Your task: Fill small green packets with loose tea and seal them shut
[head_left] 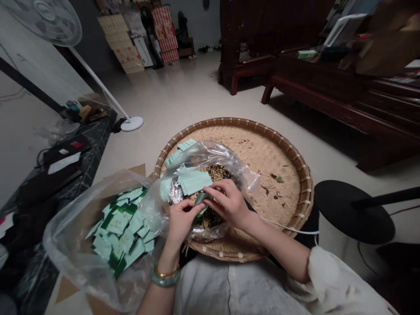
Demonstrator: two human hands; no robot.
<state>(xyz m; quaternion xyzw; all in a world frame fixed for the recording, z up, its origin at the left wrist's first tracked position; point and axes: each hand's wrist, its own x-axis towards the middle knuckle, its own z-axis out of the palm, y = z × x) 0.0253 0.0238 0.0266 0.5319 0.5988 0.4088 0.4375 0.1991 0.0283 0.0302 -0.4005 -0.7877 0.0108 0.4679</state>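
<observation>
My left hand (181, 217) and my right hand (229, 203) pinch a small green packet (201, 202) between them. The packet is held over an open clear plastic bag (210, 153) of dark and golden dried bits (219, 173), which look like dried herbs or tea. Just beyond my fingers, a stack of pale green packets (194, 181) lies on the dried bits. The bag rests in a round woven bamboo tray (274, 151) in front of my lap. More pale green packets (186, 145) lean in a row at the tray's far left.
Left of the tray, a large clear bag (70, 245) holds a heap of green packets (123, 227). A white standing fan (131, 124) is at the back left. A black round base (354, 211) stands at right, near a dark wooden bench (328, 100). A white cord (285, 227) crosses the tray.
</observation>
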